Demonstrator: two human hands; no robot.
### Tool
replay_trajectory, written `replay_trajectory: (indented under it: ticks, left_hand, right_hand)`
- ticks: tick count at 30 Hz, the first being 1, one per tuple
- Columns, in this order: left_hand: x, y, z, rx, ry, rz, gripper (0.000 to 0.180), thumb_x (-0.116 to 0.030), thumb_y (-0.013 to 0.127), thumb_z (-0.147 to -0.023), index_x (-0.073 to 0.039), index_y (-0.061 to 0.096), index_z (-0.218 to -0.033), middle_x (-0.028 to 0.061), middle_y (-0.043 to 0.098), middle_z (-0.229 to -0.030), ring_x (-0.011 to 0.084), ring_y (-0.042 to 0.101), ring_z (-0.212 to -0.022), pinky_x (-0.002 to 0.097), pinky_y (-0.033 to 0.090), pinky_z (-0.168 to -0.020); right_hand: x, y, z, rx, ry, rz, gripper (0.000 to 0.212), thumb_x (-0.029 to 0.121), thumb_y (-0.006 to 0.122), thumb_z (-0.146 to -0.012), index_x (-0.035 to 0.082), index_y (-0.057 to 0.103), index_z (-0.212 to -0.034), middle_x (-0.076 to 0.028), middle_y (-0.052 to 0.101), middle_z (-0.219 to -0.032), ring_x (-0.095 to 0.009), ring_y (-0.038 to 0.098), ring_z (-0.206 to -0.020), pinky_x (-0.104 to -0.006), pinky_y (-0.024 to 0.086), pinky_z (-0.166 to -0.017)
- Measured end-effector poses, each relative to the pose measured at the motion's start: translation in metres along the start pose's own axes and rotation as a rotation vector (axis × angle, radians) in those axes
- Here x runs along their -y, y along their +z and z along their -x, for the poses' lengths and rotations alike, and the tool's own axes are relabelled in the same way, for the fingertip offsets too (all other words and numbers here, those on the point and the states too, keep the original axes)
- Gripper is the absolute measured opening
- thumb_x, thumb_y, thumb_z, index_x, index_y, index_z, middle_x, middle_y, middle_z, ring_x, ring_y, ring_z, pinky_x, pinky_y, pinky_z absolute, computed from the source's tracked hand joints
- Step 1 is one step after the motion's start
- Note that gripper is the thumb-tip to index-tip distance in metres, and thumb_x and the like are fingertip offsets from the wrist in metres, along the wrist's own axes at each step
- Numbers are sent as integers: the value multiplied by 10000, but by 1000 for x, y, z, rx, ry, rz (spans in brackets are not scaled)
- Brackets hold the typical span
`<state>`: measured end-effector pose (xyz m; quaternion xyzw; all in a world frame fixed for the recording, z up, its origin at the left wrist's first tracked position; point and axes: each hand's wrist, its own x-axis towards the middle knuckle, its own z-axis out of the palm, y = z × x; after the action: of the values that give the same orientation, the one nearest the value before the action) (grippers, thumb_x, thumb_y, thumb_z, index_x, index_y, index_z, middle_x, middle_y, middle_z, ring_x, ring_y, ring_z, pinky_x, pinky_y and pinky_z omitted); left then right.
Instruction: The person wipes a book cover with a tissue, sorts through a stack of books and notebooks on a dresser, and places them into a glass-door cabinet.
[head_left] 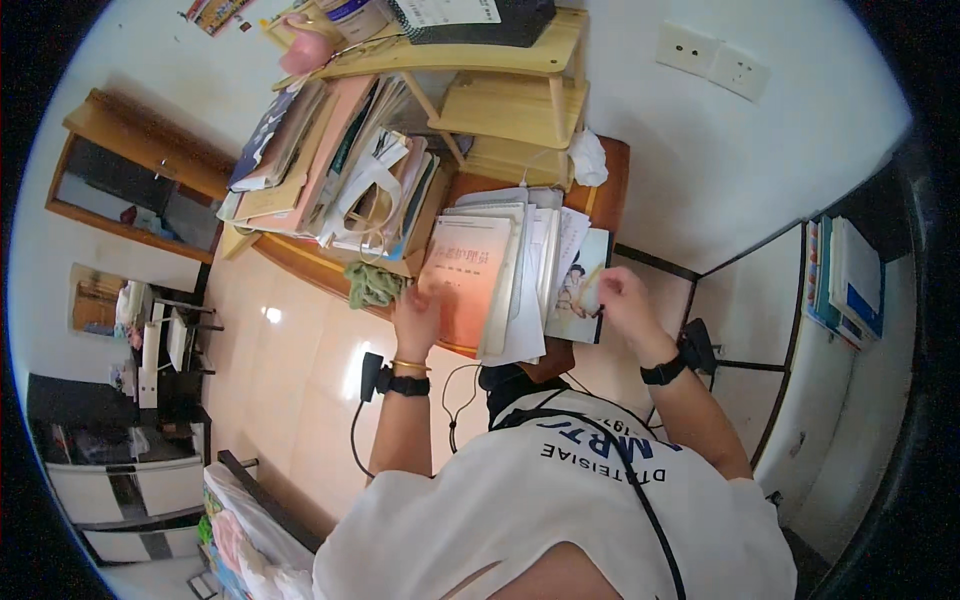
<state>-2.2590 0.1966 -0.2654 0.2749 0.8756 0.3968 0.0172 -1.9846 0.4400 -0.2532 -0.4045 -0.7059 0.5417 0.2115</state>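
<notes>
A stack of booklets and papers lies on the brown table, with an orange booklet (468, 275) on top at its left. Against that booklet's lower left edge is my left hand (417, 315), its fingers bent at the cover and partly hidden. White sheets (528, 320) fan out to the right of the booklet. Beside them lies a booklet with a drawn figure on its cover (572, 325). Over its right edge my right hand (624, 298) is closed, fingers curled in toward the thumb. Whatever those fingers hold, if anything, is too small to make out.
A green cloth (375, 287) sits by the table's left edge. Behind it, folders and paper bags (350, 190) are piled up. A wooden shelf (510, 105) stands at the back, with white crumpled tissue (588, 158) beside it. Cables (455, 400) hang below the table.
</notes>
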Motion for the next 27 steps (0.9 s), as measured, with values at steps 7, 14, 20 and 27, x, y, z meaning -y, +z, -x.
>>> replay_trajectory:
  ticks: [7, 14, 20, 27]
  left_hand:
    - [33, -9, -8, 67, -160, -175, 655, -515, 747, -727, 54, 625, -1027, 240, 649, -909, 379, 639, -854, 440, 511, -766]
    - [59, -8, -31, 248, -200, 48, 593, -490, 774, -721, 58, 673, -923, 173, 697, -808, 294, 679, -732, 378, 532, -659]
    - [-1, -24, -26, 370, -247, 410, 362, -269, 778, -795, 42, 679, -952, 97, 708, -875, 149, 662, -788, 297, 530, -702]
    - [26, -22, -23, 374, -275, 466, 371, -205, 726, -844, 35, 605, -1100, 72, 685, -946, 135, 634, -780, 274, 513, -663]
  right_hand:
    - [-35, 24, -3, -113, 164, 192, 207, 139, 639, -862, -3, 584, -1002, -122, 609, -830, -240, 594, -770, -355, 486, -694]
    - [23, 71, 9, 229, 214, -185, 223, 161, 635, -884, 7, 568, -1031, -62, 599, -827, -174, 577, -749, -300, 483, -691]
    - [8, 98, 2, 111, 44, 9, 316, 207, 672, -845, -6, 560, -1049, -98, 620, -873, -221, 589, -777, -332, 489, -740]
    - [5, 101, 4, -133, -176, 190, 321, 193, 683, -825, 1, 547, -1044, -110, 612, -867, -240, 590, -786, -354, 487, -731]
